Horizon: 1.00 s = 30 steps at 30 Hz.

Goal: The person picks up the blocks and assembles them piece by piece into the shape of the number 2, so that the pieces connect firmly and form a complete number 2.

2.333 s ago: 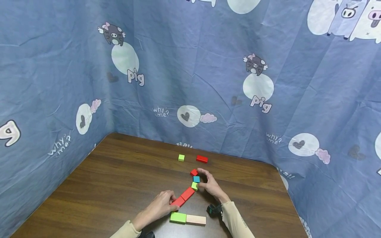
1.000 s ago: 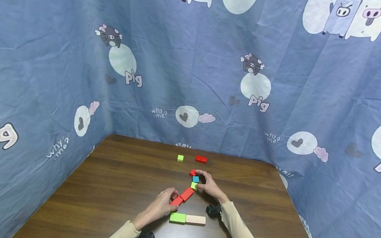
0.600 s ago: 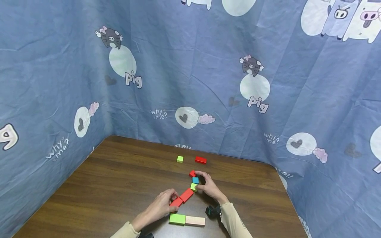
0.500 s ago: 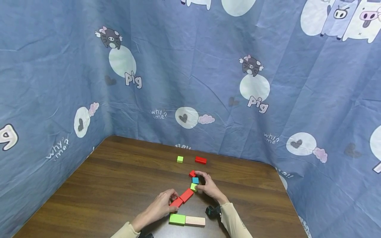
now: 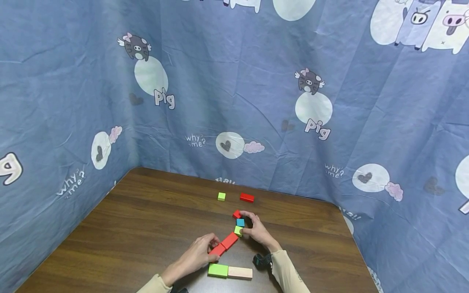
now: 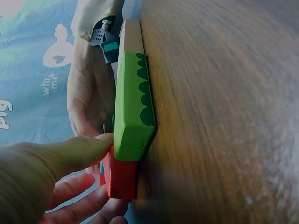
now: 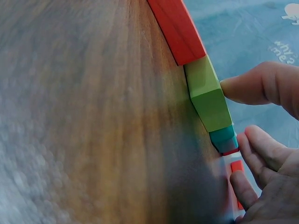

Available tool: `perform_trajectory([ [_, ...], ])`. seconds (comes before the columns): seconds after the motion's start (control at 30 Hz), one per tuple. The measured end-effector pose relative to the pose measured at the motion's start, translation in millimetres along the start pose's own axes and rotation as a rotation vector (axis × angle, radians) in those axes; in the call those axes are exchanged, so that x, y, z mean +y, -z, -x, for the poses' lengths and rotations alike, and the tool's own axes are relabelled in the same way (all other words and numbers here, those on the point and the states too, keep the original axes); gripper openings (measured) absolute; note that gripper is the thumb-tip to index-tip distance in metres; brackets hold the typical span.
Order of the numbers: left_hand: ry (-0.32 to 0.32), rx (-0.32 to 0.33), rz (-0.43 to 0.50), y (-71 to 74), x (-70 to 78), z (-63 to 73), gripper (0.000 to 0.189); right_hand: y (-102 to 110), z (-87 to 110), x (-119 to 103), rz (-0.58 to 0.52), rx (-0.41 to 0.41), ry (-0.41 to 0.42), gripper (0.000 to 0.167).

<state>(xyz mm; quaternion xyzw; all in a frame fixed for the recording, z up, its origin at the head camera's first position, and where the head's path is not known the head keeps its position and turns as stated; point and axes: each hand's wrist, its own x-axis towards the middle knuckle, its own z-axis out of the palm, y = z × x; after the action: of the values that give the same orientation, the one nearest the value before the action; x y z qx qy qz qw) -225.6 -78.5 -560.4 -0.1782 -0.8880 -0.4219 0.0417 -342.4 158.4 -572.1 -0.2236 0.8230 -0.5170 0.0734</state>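
Note:
In the head view, my left hand (image 5: 198, 253) holds the nearer red block (image 5: 217, 250) between thumb and fingers. That block meets a second red block (image 5: 230, 241) end to end, slightly out of line. Beyond lie a yellow-green cube (image 5: 238, 230), a blue cube (image 5: 240, 222) and a red cube (image 5: 236, 214), continuing a curved row. At the row's right side is my right hand (image 5: 258, 230): its thumb touches the yellow-green cube (image 7: 208, 102), and its index fingertip is at the red cube. Fingers curve loosely, without closing round a cube.
A green block (image 5: 218, 270) and a pale wooden block (image 5: 240, 272) lie end to end nearest the person. Farther back on the brown table (image 5: 146, 219) are another yellow-green cube (image 5: 221, 196) and red block (image 5: 247, 197). A blue patterned curtain (image 5: 234, 101) hangs behind.
The held red block has shifted slightly out of line with the second red block, against which it was aligned earlier. Both hands stay almost in place; the head view has drifted a little.

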Motion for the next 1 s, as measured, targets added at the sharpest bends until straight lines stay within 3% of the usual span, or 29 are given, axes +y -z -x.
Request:
perform_trajectory([
  [0.33,0.049,-0.002,0.015,1.0,2.1,-1.9,0.032,1,1.3,0,-0.002,-0.007,0.012,0.066],
  [0.6,0.056,-0.011,0.001,10.8,1.0,-9.7,0.03,2,-1.0,1,0.001,-0.009,0.015,0.065],
  [0.83,0.054,-0.093,0.04,22.6,-8.2,-22.7,0.024,1,-1.4,3,0.021,-0.022,0.05,0.064],
  [1.0,0.091,-0.201,0.204,33.1,-17.8,-37.3,0.023,1,-0.1,4,0.033,-0.026,0.032,0.063],
])
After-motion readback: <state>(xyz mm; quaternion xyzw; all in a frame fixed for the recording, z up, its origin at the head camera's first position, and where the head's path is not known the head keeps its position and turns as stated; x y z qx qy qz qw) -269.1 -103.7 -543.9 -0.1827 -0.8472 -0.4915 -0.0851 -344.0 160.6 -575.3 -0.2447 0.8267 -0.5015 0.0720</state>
